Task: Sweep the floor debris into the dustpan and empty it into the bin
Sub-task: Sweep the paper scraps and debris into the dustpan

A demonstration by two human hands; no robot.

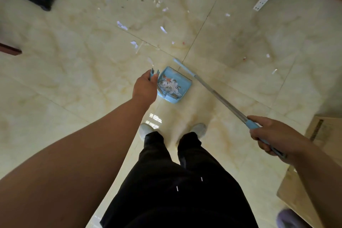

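Debris point(122, 25) is lying scattered across the floor point(74, 61) ahead, and a heap of it is already sitting in the dustpan point(182, 81) just in front of the feet. The left hand point(145, 89) is curling its fingers round the pan's upright handle. The right hand point(272, 135) is gripping the broom point(222, 102) near its top, fingers wrapped right round. The pole is passing just beside the pan's rim, so a careless swing risks knocking it. The heap is looking loose, and tilting the pan while carrying it could be spilling scraps back out.
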